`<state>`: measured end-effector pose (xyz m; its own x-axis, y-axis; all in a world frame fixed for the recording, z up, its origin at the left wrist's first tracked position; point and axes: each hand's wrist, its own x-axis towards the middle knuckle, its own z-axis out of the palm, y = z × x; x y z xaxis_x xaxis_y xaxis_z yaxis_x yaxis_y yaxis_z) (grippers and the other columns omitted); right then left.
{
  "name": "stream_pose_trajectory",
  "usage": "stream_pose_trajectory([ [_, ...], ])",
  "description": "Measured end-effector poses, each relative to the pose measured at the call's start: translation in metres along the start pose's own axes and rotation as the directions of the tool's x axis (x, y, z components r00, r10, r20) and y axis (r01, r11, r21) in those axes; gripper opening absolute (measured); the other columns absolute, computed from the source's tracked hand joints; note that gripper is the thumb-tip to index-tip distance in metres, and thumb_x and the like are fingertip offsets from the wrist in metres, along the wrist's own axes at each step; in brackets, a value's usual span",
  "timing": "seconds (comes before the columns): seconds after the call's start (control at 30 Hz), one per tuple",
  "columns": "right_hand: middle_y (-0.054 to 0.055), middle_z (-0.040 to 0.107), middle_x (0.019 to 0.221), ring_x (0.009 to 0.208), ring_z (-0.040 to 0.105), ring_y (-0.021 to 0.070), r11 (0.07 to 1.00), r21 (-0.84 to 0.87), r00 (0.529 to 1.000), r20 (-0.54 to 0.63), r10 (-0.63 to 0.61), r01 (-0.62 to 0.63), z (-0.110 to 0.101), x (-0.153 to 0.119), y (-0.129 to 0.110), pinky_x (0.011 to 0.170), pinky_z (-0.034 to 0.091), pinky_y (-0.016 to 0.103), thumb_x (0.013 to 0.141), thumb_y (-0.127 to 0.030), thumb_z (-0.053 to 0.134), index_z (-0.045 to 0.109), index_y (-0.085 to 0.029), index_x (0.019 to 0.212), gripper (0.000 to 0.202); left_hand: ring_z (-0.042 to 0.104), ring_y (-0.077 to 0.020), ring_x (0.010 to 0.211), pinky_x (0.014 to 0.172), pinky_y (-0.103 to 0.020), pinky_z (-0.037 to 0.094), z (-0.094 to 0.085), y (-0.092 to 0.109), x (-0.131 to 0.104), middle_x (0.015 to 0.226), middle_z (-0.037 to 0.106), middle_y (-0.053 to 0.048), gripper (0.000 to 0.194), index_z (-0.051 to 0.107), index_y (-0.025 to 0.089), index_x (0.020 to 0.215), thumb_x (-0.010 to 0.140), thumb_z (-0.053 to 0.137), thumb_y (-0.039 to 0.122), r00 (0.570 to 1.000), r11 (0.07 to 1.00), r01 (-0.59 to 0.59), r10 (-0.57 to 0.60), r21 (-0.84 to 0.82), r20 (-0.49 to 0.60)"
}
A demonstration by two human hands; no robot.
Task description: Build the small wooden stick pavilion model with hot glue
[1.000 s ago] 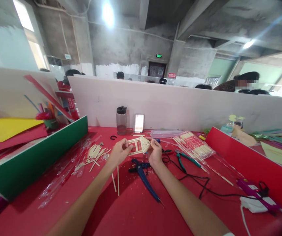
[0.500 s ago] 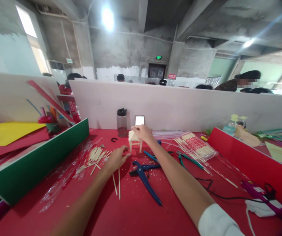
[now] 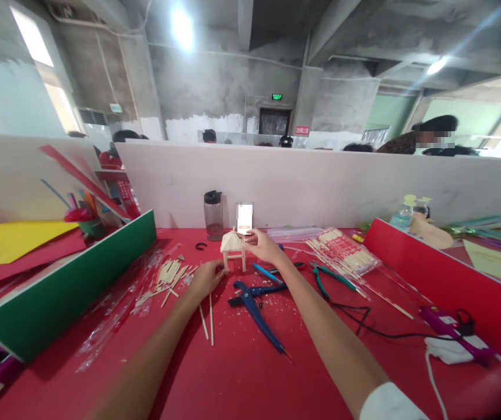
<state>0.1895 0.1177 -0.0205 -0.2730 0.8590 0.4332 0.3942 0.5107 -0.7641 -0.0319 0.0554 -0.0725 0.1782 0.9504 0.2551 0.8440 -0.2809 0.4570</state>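
Note:
A small pavilion model (image 3: pixel 233 242) of pale wooden sticks, with a peaked roof on legs, stands upright on the red table. My left hand (image 3: pixel 209 280) is low beside it, fingers closed at the foot of its left leg. At the right edge of the roof, my right hand (image 3: pixel 264 247) pinches with thumb and forefinger. Blue pipe cutters (image 3: pixel 256 312) lie in front of the model, among tiny chips. Two loose sticks (image 3: pixel 211 321) rest below my left hand, and a pile of short sticks (image 3: pixel 171 275) is to its left.
Behind the model stand a dark-lidded bottle (image 3: pixel 213 216) and a lit phone (image 3: pixel 245 218). Green-handled pliers (image 3: pixel 320 284), a black cable (image 3: pixel 390 333) and bagged sticks (image 3: pixel 342 251) lie right. Green (image 3: pixel 79 280) and red (image 3: pixel 434 286) boards flank the workspace; a white partition (image 3: pixel 320 186) runs behind.
My right hand has come down from the roof's top to its right edge. My left hand's fingers have closed in at the left leg. The view has shifted slightly.

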Motion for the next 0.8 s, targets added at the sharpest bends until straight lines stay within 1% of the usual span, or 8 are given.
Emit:
stream_pose_trajectory([
  [0.1,0.004,0.074,0.085,0.077,0.070,0.0192,0.994,-0.067,0.995,0.048,0.090,-0.087,0.002,-0.019,0.009,0.075,0.051,0.030,0.071,-0.030,0.080,0.065,-0.019,0.113,0.046,0.065,-0.0206,0.076,0.063,-0.025,0.036,0.000,-0.002,0.000,0.086,0.073,-0.008,0.025,0.068,0.019,0.086,0.090,0.054,0.039,1.000,1.000,-0.013,0.013,-0.012,-0.003],
  [0.17,0.006,0.075,0.085,0.078,0.070,0.0206,0.980,-0.172,0.988,0.095,0.118,-0.101,0.006,-0.029,0.009,0.073,0.050,0.029,0.072,-0.027,0.079,0.069,-0.018,0.104,0.034,0.064,-0.0195,0.073,0.063,-0.025,0.036,0.001,-0.003,0.001,0.084,0.072,-0.008,0.026,0.067,0.018,0.084,0.090,0.054,0.040,1.000,1.000,-0.018,0.018,-0.022,-0.009],
  [0.27,0.007,0.076,0.087,0.084,0.071,0.0214,0.946,-0.317,0.978,0.166,0.124,-0.066,0.015,-0.036,0.006,0.073,0.048,0.027,0.077,-0.028,0.076,0.073,-0.020,0.087,0.014,0.063,-0.0191,0.072,0.063,-0.025,0.036,0.003,-0.006,0.002,0.082,0.072,-0.008,0.026,0.068,0.018,0.084,0.089,0.055,0.040,1.000,0.999,-0.011,0.011,-0.039,-0.012],
  [0.33,0.007,0.076,0.089,0.088,0.071,0.0218,0.910,-0.409,0.975,0.170,0.144,-0.063,0.020,-0.038,0.005,0.075,0.047,0.026,0.079,-0.031,0.074,0.074,-0.021,0.086,0.013,0.063,-0.0193,0.073,0.064,-0.025,0.037,0.005,-0.007,0.003,0.082,0.072,-0.008,0.026,0.068,0.018,0.085,0.089,0.055,0.041,1.000,0.999,0.001,-0.001,-0.040,-0.017],
  [0.43,0.009,0.076,0.094,0.094,0.070,0.0234,0.842,-0.535,0.977,0.134,0.166,-0.069,0.025,-0.039,0.007,0.079,0.046,0.027,0.083,-0.033,0.068,0.074,-0.021,0.090,0.015,0.065,-0.0200,0.076,0.065,-0.025,0.038,0.006,-0.008,0.004,0.085,0.073,-0.008,0.026,0.068,0.018,0.086,0.089,0.054,0.040,1.000,1.000,0.005,-0.005,-0.030,-0.025],
  [0.57,0.010,0.076,0.097,0.096,0.070,0.0240,0.812,-0.580,0.980,0.116,0.159,-0.064,0.027,-0.040,0.010,0.079,0.046,0.028,0.087,-0.030,0.061,0.075,-0.022,0.094,0.017,0.066,-0.0206,0.078,0.066,-0.025,0.039,0.007,-0.007,0.004,0.087,0.073,-0.009,0.025,0.068,0.019,0.088,0.090,0.054,0.040,1.000,1.000,-0.003,0.003,-0.002,-0.024],
  [0.7,0.010,0.076,0.095,0.094,0.070,0.0244,0.813,-0.579,0.983,0.114,0.146,-0.054,0.028,-0.041,0.011,0.076,0.045,0.027,0.087,-0.031,0.062,0.075,-0.022,0.094,0.017,0.067,-0.0220,0.080,0.066,-0.026,0.040,0.005,-0.005,0.004,0.089,0.074,-0.010,0.024,0.068,0.019,0.088,0.090,0.055,0.039,1.000,1.000,0.010,-0.009,0.027,-0.011],
  [0.8,0.010,0.076,0.094,0.093,0.070,0.0244,0.818,-0.574,0.984,0.115,0.137,-0.047,0.028,-0.042,0.011,0.076,0.045,0.027,0.087,-0.033,0.063,0.076,-0.022,0.093,0.018,0.068,-0.0241,0.088,0.070,-0.027,0.041,0.002,-0.003,0.004,0.095,0.075,-0.010,0.021,0.069,0.020,0.092,0.089,0.056,0.036,0.999,0.998,0.036,-0.036,0.057,-0.002],
])
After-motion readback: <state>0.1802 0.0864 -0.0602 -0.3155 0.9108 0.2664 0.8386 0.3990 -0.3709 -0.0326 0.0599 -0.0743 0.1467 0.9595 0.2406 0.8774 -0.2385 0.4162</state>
